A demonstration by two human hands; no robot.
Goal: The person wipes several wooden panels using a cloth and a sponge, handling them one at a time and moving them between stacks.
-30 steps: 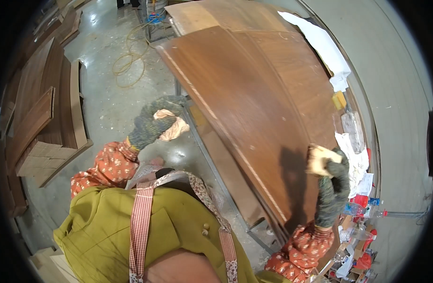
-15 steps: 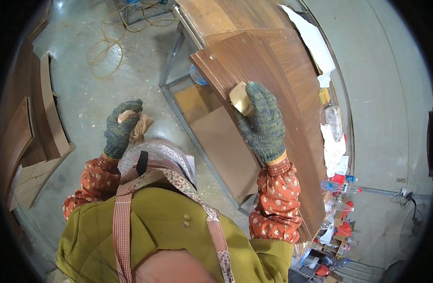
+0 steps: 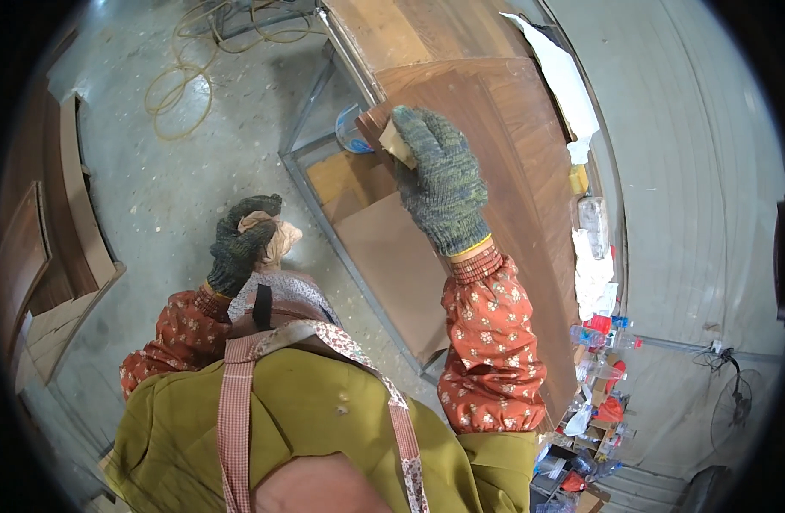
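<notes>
My right hand (image 3: 444, 184), in a grey-green knit glove, is closed around a pale tan block (image 3: 397, 145). It holds the block at the far left corner of a brown wood-grain panel (image 3: 529, 256), near the edge. I cannot make out whether the block's underside touches the wood. Off to the left, above the floor, my gloved left hand (image 3: 237, 248) grips a crumpled beige cloth (image 3: 279, 241). Part of the cloth is hidden by the fingers.
Below the panel is a metal frame (image 3: 345, 269) with a brown board (image 3: 388, 274) in it. A plastic bucket (image 3: 351, 132) stands by the panel's far corner. Bottles (image 3: 587, 336) and rags (image 3: 591, 278) line the right side. A yellowish hose (image 3: 209, 98) coils on the floor; wooden boards (image 3: 93, 214) lean left.
My right hand has moved the block farther away and leftward, to the panel's far left corner. My left hand, still gripping the cloth, has shifted slightly right.
</notes>
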